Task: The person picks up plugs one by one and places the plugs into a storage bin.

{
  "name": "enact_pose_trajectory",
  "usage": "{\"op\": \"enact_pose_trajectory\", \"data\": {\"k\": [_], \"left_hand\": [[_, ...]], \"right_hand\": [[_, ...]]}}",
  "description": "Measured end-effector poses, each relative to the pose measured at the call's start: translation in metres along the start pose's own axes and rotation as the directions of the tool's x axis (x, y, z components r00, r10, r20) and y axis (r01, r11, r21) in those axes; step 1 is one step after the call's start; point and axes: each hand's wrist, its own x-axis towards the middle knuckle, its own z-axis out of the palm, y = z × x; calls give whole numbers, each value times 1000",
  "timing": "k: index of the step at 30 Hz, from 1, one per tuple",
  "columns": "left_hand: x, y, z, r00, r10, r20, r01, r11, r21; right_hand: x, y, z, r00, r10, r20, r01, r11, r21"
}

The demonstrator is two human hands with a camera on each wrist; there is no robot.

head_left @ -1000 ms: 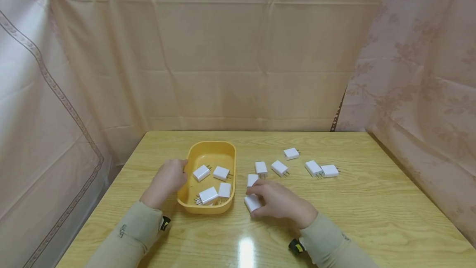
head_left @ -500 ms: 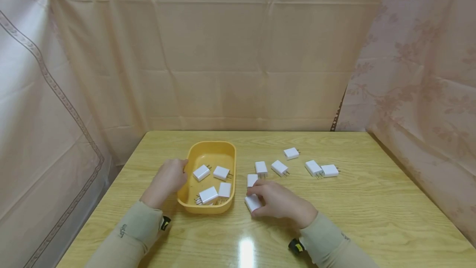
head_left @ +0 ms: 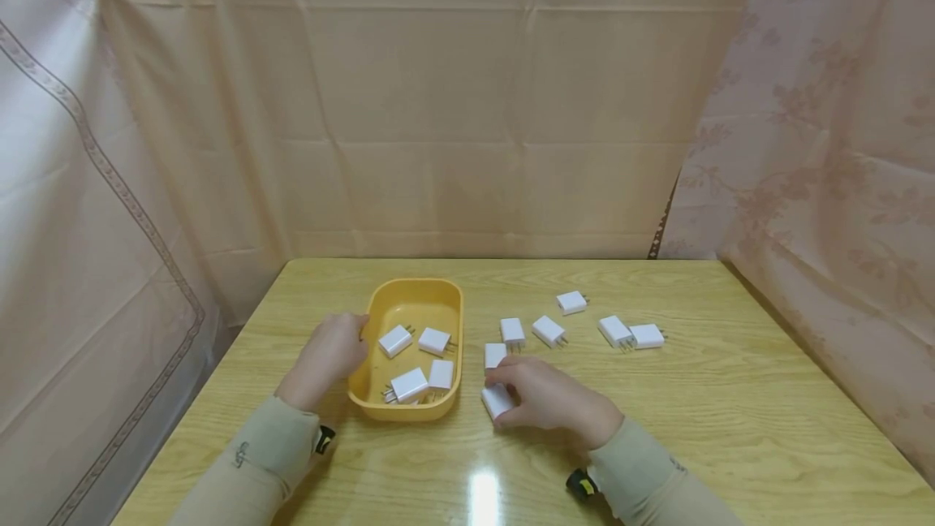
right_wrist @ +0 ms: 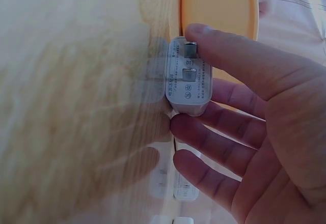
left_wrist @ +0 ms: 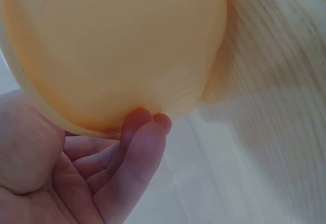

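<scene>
The white boxy plastic charger (head_left: 497, 402) on the wood-grain table (head_left: 730, 420) is pinched in my right hand (head_left: 549, 398), my left hand (head_left: 331, 354) gripping the yellow oblong plastic tub (head_left: 416, 297), presumably to steady it.

Table (head_left: 694, 428): curtain (head_left: 438, 128) behind its far edge.
Tray (head_left: 416, 294): on the table, over to the left.
In it: chargers (head_left: 408, 385), two midway, others at the near end.
Loose chargers (head_left: 548, 331): right of the tray, two close by, one farthest back, a pair farthest right.
</scene>
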Motion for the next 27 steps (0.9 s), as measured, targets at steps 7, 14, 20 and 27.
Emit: {"op": "enact_pose_trajectory", "data": {"k": [7,14,20,27], "left_hand": [[0,0,0,1000,-3,-5,3,1000,12],[0,1,0,1000,-20,5,20,1000,-17],[-1,1,0,1000,-15,8,15,1000,-22],[-1,2,-1,1000,-13,8,14,1000,-22]], "right_hand": [[0,0,-1,1000,0,2,0,1000,8],[0,0,-3,1000,19,-10,-19,1000,18],[-1,-1,-7,999,24,-24,-23,999,32],[-4,-2,-13,996,81,-39,-79,995,53]]}}
